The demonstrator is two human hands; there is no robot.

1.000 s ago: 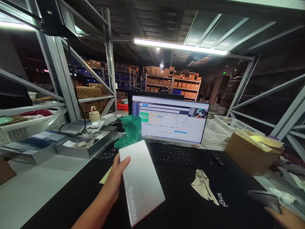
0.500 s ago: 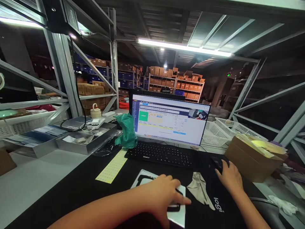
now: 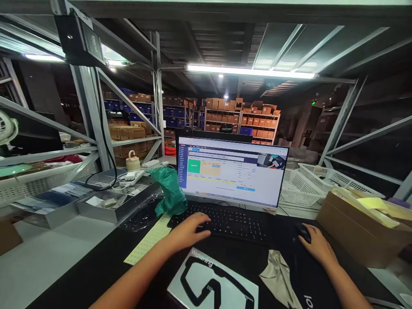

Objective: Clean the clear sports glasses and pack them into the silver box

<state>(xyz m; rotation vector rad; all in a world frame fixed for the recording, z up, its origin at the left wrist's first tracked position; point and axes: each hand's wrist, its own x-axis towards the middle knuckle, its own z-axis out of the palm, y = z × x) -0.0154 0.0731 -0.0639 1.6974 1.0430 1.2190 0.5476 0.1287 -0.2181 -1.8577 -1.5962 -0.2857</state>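
My left hand (image 3: 191, 229) rests over the left end of the black keyboard (image 3: 240, 224), fingers stretched out and thumb apart, with nothing in its grasp. On the right, my right hand (image 3: 319, 248) is curved over a black computer mouse (image 3: 303, 232) on the dark desk mat. A white box (image 3: 201, 281) printed with "Wakening" and a black frame outline lies below the keyboard, cut off by the lower edge. Beside it is a crumpled grey-beige cloth (image 3: 278, 277). Yellow label sheet (image 3: 146, 243) lies partly under my left forearm. Behind the keyboard stands a lit monitor (image 3: 222, 182).
A green plastic bag (image 3: 170, 189) bunches at the monitor's left edge, near clear plastic film. Grey trays (image 3: 111, 210) holding small items stand on the left. To the right are a cardboard box (image 3: 360, 231) and white baskets (image 3: 299, 193). Metal rack posts frame the desk.
My left hand has left the white box and moved up and left to the keyboard, uncovering the box's print. My right hand stays on the mouse. The view has tilted up slightly.
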